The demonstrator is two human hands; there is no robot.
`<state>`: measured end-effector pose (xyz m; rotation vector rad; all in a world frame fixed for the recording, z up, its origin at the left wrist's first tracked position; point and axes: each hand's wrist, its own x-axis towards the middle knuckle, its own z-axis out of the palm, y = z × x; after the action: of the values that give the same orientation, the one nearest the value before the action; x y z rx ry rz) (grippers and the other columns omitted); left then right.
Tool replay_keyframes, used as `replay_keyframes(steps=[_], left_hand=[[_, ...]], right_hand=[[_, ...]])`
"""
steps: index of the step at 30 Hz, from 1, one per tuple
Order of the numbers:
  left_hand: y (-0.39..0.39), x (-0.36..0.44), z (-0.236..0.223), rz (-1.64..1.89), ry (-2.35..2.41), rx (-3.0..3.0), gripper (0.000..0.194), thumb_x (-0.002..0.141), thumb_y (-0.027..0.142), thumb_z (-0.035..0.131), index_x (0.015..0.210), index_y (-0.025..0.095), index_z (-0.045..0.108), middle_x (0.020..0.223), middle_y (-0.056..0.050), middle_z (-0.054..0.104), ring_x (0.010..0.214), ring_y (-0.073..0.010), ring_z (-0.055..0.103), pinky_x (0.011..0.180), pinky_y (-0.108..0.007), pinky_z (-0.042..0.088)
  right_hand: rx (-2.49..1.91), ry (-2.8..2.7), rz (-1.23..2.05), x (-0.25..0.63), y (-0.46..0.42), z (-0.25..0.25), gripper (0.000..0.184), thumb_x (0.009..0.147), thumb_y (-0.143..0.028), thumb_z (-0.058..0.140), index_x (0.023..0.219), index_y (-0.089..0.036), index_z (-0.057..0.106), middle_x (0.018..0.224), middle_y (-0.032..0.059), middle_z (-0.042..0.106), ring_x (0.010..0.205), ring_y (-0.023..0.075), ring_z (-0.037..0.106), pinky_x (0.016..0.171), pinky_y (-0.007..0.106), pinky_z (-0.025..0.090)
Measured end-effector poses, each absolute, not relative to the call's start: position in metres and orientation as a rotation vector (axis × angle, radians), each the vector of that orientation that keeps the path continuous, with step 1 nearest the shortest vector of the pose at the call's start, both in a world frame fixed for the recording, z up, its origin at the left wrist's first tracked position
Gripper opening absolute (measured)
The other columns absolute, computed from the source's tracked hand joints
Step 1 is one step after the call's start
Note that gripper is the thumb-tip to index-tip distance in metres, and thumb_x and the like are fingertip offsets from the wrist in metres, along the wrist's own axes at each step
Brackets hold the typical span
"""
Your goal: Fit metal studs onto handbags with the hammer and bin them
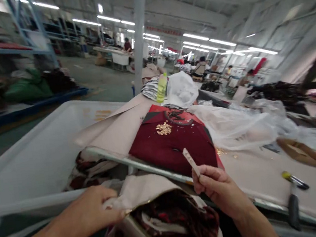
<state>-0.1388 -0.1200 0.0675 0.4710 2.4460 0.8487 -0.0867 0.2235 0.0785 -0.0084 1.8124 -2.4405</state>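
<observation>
At the worktable [265, 178], double pinch going on
Left hand [101, 207] pinching beige cloth [145, 188], right hand [216, 184] pinching a little pale strip [191, 162].

Head-worn cam faces fwd & down, bare left hand [98, 209] & bare right hand [215, 185] close. Tall pale-grey pillar [139, 35] in bkgd.

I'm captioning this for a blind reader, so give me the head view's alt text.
A person's right hand holds up a thin pale strip while the left hand holds pale fabric. On the table beyond, small gold pieces lie on a dark red garment, with a hammer to the right.
</observation>
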Motion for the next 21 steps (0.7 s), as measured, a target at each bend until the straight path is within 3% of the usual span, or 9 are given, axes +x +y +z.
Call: replay_keyframes(steps=[4, 7, 12, 15, 21], left_hand=[[-0.118, -0.143, 0.083, 0.876, 2.322, 0.426, 0.030, 0.070, 0.045, 0.064, 0.062, 0.017, 0.055, 0.058, 0.005, 0.041, 0.058, -0.0111, 0.038, 0.050, -0.025, 0.022], [-0.116, -0.147, 0.091, 0.910, 2.281, 0.467, 0.024, 0.068, 0.040, 0.060, 0.061, 0.019, 0.053, 0.057, 0.004, 0.040, 0.056, -0.0116, 0.036, 0.048, -0.024, 0.022], [-0.119, -0.152, 0.096, 0.990, 2.208, 0.525, 0.020, 0.067, 0.037, 0.055, 0.060, 0.019, 0.053, 0.055, 0.004, 0.037, 0.054, -0.0120, 0.034, 0.046, -0.025, 0.021], [-0.121, -0.157, 0.094, 1.038, 2.161, 0.544, 0.024, 0.069, 0.041, 0.055, 0.062, 0.018, 0.056, 0.056, 0.003, 0.036, 0.054, -0.0124, 0.034, 0.047, -0.026, 0.022], [-0.124, -0.163, 0.085, 1.122, 2.096, 0.574, 0.029, 0.071, 0.044, 0.052, 0.057, 0.019, 0.047, 0.056, 0.003, 0.033, 0.053, -0.0121, 0.031, 0.047, -0.027, 0.020]], right_hand=[[-0.218, 1.710, -2.459, -0.093, 0.171, 0.071, 0.009, 0.088, -0.034, 0.076, 0.094, -0.028, 0.073, 0.093, 0.0004, 0.071, 0.084, 0.0122, 0.062, 0.080, 0.023, 0.047], [-0.362, 1.746, -2.407, -0.099, 0.144, 0.069, 0.008, 0.086, -0.032, 0.078, 0.091, -0.027, 0.074, 0.103, -0.0002, 0.068, 0.093, 0.0117, 0.060, 0.083, 0.021, 0.047], [-0.470, 1.927, -2.298, -0.104, 0.123, 0.062, 0.003, 0.088, -0.027, 0.076, 0.090, -0.025, 0.074, 0.082, -0.0023, 0.065, 0.076, 0.0095, 0.060, 0.071, 0.018, 0.048], [-0.573, 2.224, -2.145, -0.102, 0.119, 0.056, 0.005, 0.092, -0.022, 0.070, 0.092, -0.026, 0.074, 0.087, -0.0004, 0.070, 0.082, 0.0129, 0.065, 0.076, 0.022, 0.052], [-1.121, 2.555, -1.865, -0.106, 0.107, 0.055, 0.019, 0.094, -0.013, 0.062, 0.105, -0.027, 0.070, 0.095, 0.0022, 0.074, 0.090, 0.0175, 0.070, 0.080, 0.026, 0.055]])
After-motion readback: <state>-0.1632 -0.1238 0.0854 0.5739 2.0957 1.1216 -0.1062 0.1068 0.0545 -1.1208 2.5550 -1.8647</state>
